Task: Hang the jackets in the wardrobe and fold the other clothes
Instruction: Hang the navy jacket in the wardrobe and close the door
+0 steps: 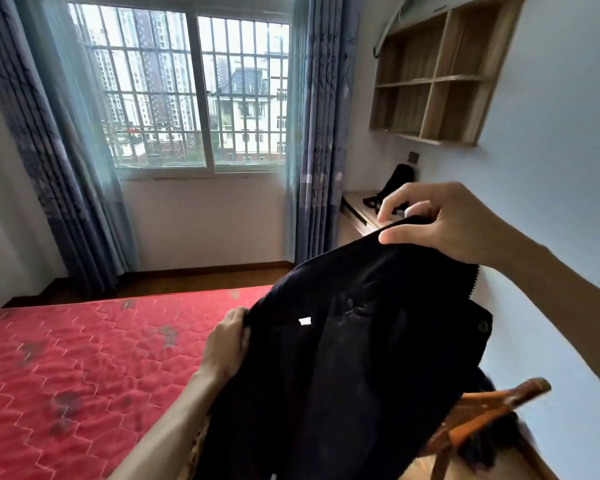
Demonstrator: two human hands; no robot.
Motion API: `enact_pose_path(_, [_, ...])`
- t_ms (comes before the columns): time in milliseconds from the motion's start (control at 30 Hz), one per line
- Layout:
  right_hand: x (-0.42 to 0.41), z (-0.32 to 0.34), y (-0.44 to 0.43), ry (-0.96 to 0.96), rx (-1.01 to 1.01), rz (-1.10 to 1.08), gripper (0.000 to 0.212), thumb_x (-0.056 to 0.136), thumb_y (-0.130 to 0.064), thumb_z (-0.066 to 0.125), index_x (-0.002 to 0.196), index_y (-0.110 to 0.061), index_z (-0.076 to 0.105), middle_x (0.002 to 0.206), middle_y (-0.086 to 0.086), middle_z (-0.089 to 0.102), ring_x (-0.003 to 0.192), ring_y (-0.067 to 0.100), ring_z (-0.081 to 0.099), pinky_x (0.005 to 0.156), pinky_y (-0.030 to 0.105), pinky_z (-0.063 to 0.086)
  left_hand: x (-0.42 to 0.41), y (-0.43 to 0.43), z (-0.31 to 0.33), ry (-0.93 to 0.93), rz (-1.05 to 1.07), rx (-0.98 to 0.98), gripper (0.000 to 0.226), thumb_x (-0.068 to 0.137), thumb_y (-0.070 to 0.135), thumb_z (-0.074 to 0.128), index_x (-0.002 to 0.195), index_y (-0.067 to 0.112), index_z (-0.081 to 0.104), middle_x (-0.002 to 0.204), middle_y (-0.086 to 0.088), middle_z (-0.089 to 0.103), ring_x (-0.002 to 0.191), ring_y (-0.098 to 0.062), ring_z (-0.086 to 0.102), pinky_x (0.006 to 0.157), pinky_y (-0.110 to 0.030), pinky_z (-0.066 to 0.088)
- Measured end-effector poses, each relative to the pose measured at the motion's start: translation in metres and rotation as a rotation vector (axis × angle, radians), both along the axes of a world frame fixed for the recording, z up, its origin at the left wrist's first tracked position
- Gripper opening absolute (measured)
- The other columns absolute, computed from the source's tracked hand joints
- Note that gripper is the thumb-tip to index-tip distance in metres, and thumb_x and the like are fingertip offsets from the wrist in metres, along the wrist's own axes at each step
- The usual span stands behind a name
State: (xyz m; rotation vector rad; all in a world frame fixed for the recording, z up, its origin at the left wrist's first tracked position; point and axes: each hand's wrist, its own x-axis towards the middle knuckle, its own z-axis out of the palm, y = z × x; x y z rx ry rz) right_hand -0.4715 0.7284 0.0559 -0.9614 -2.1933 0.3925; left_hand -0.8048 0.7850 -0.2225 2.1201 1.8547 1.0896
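A black jacket (343,358) with snap buttons, a zip edge and a small white label hangs in the air at the lower right. My right hand (440,220) pinches its top edge, raised toward the wall. My left hand (227,341) grips the jacket's left edge, lower, over the corner of the bed. A wooden hanger (482,414) pokes out below the jacket at the bottom right, with more dark cloth lying around it. No wardrobe is in view.
A bed with a red quilted mattress (84,358) fills the lower left. Behind it are a barred window (194,95) and blue curtains (312,133). A wooden wall shelf (440,77) hangs at the upper right, above a low cabinet carrying a black bag (397,183).
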Motion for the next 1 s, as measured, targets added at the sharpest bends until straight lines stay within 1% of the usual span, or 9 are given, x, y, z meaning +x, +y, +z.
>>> enact_pose_path(100, [0.018,-0.020,0.005,-0.280,-0.034,-0.097,0.029,0.059,-0.059,0.083,0.076,-0.038,0.074,0.077,-0.011,0.072,0.078,0.012,0.067,0.075,0.027,0.051,-0.030,0.005,0.023,0.020,0.065,0.059,0.022,0.086,0.000,0.059,0.106,0.007,0.055,0.091,-0.014,0.066,0.081,-0.038,0.066,0.064,-0.034,0.043])
enact_pose_path(200, [0.028,-0.048,0.018,-0.619,0.018,-0.184,0.060,0.046,-0.080,0.077,0.089,-0.040,0.061,0.083,-0.012,0.063,0.077,0.010,0.060,0.070,0.034,0.053,-0.051,0.005,0.054,0.091,0.040,0.117,0.046,0.086,-0.002,0.060,0.128,0.010,0.044,0.095,-0.019,0.068,0.081,-0.042,0.066,0.065,-0.038,0.047])
enact_pose_path(267, [0.028,-0.066,0.025,-0.884,0.108,-0.214,0.074,0.049,-0.080,0.076,0.104,-0.037,0.049,0.094,-0.011,0.054,0.075,0.012,0.058,0.067,0.033,0.053,-0.066,0.006,0.074,0.199,0.021,0.158,0.057,0.086,0.002,0.059,0.139,0.019,0.044,0.104,-0.015,0.068,0.086,-0.040,0.066,0.068,-0.042,0.053])
enact_pose_path(367, [0.027,-0.087,0.033,-1.133,0.241,-0.290,0.069,0.068,-0.062,0.078,0.118,-0.030,0.042,0.109,-0.003,0.045,0.075,0.020,0.064,0.064,0.031,0.052,-0.082,0.001,0.098,0.384,0.022,0.184,0.041,0.089,0.019,0.050,0.129,0.025,0.052,0.093,-0.007,0.060,0.086,-0.038,0.064,0.065,-0.046,0.056])
enact_pose_path(533, [0.034,-0.109,0.050,-0.953,0.496,-0.227,0.018,0.087,-0.031,0.073,0.090,-0.021,0.059,0.094,0.000,0.048,0.058,0.018,0.057,0.049,0.033,0.050,-0.093,-0.013,0.121,0.462,0.003,0.216,0.038,0.082,0.002,0.069,0.118,0.013,0.064,0.117,-0.008,0.052,0.107,-0.030,0.054,0.078,-0.044,0.055])
enact_pose_path(600, [0.038,-0.107,0.060,-0.833,0.645,-0.247,0.009,0.084,-0.024,0.075,0.082,-0.020,0.067,0.089,-0.001,0.053,0.067,0.019,0.058,0.060,0.034,0.050,-0.102,-0.015,0.127,0.459,-0.064,0.189,0.038,0.083,-0.001,0.066,0.119,0.010,0.062,0.124,-0.006,0.058,0.114,-0.028,0.057,0.093,-0.042,0.052])
enact_pose_path(733, [0.018,-0.095,0.077,-0.682,0.801,-0.428,0.019,0.072,-0.018,0.058,0.079,-0.008,0.073,0.100,0.007,0.064,0.101,0.028,0.055,0.088,0.042,0.038,-0.112,-0.026,0.146,0.335,-0.173,0.083,0.032,0.088,-0.004,0.059,0.114,0.015,0.059,0.091,0.010,0.067,0.088,-0.015,0.067,0.080,-0.024,0.047])
enact_pose_path(867, [-0.023,-0.097,0.090,-0.784,0.659,-0.618,0.016,0.073,-0.013,0.064,0.081,0.001,0.063,0.087,0.016,0.059,0.081,0.034,0.057,0.074,0.045,0.047,-0.127,-0.044,0.168,0.237,-0.162,0.115,0.024,0.092,-0.001,0.060,0.104,0.019,0.065,0.076,0.023,0.065,0.077,0.008,0.063,0.072,-0.009,0.043])
enact_pose_path(1000, [-0.048,-0.104,0.102,-0.807,0.585,-0.539,0.023,0.061,0.004,0.073,0.075,-0.006,0.058,0.073,0.012,0.059,0.066,0.033,0.060,0.061,0.039,0.050,-0.148,-0.083,0.198,0.285,-0.168,0.142,0.007,0.096,0.031,0.056,0.101,0.031,0.061,0.076,0.023,0.066,0.071,0.005,0.063,0.068,-0.010,0.043])
